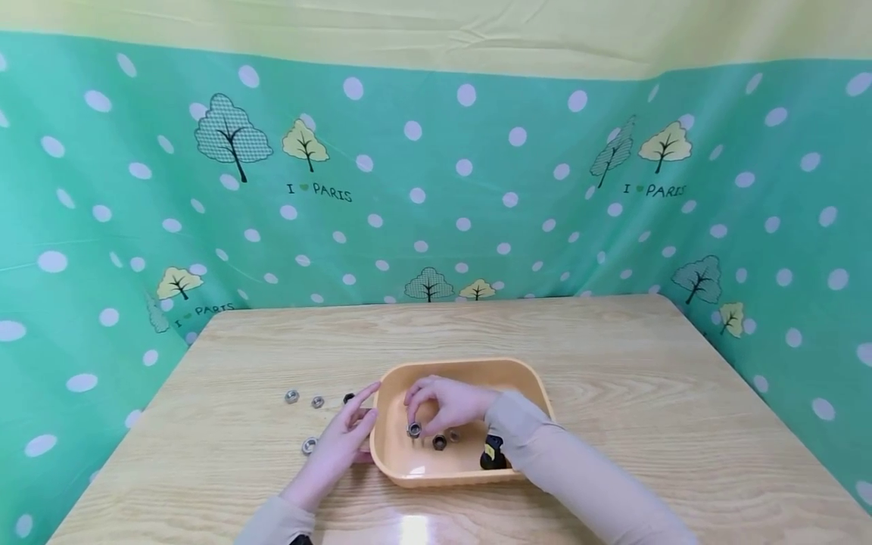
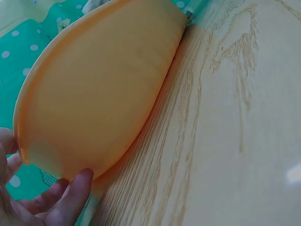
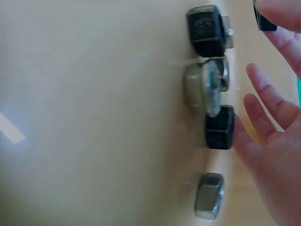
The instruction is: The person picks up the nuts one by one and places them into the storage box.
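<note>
A shallow orange plastic basin (image 1: 470, 478) stands on the table. My right hand (image 1: 453, 401) reaches down inside it, and thumb and fingertip pinch a black hex nut (image 3: 266, 19); the other fingers (image 3: 256, 113) are spread. Beneath the hand lie another black nut (image 3: 207, 30), a silver nut with a wide rim (image 3: 202, 89) and a plain silver nut (image 3: 210, 195). Outside the basin's left end, my left hand (image 1: 341, 439) touches the wall and rim with fairly straight, spread fingers. The left wrist view shows its fingertips (image 2: 83, 179) against the outer wall.
Left of the basin, loose nuts lie on the wood-grain table (image 1: 613, 356): two silver ones (image 1: 291, 396) towards the back, a dark one (image 1: 349, 398) by the left hand, and a larger silver nut (image 1: 309, 445) nearer. A green dotted curtain (image 1: 463, 227) surrounds the table.
</note>
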The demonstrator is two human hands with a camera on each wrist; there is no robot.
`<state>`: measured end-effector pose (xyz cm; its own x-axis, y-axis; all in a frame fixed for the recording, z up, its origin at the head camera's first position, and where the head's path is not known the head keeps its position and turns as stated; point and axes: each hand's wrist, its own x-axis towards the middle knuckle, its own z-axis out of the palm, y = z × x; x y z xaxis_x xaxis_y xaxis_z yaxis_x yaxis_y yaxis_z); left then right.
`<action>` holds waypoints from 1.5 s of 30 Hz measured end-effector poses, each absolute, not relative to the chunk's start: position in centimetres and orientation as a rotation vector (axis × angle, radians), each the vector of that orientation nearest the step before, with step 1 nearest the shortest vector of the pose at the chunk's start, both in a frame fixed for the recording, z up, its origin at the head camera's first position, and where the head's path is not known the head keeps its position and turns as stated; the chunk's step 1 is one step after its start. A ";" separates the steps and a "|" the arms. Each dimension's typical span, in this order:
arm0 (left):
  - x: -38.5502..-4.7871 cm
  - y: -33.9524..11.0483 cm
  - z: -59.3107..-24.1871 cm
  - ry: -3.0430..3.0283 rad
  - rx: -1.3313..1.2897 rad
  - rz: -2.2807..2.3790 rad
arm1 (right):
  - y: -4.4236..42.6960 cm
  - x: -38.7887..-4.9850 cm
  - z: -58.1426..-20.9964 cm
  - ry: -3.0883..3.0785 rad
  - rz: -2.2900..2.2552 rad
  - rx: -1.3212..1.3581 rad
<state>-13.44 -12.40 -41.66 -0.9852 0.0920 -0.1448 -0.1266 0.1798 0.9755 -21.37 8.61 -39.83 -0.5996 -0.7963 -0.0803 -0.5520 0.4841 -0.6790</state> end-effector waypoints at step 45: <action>-13.7 -12.5 -41.9 2.268 -0.037 1.923 | 6.7 -21.3 -40.9 2.425 -0.608 -1.155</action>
